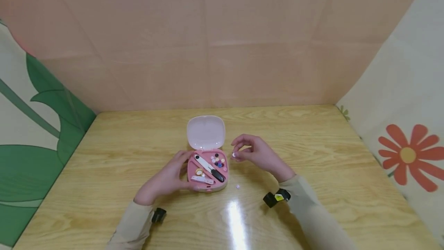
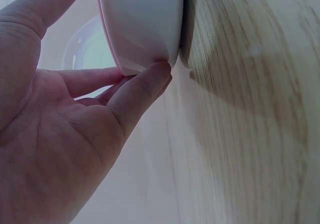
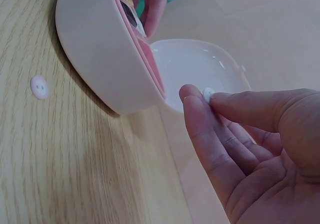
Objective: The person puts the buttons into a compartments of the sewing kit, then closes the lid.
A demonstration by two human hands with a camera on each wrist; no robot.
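Observation:
A pink sewing box [image 1: 217, 188] lies open on the table, its pale lid [image 1: 206, 132] tipped back. My left hand [image 1: 166, 180] grips the box's left side, thumb near the front and fingers toward the back; fingertips press its white wall [image 2: 142, 24] in the left wrist view. Just right of the box, my right hand [image 1: 258, 154] pinches a small white button [image 3: 207, 94] between thumb and fingertips. Several coloured buttons [image 1: 219, 164] fill the right compartment. Diagonally across the middle lies a long white tool with a black end [image 1: 218, 175].
One pale pink two-hole button [image 3: 39, 87] lies on the wooden table [image 1: 104, 188], right of the box's front corner. A whitish strip [image 1: 202, 180] and a small round gold-rimmed piece [image 1: 199, 171] sit in the left compartment. A peach cloth backdrop [image 1: 208, 68] borders the table's far edge.

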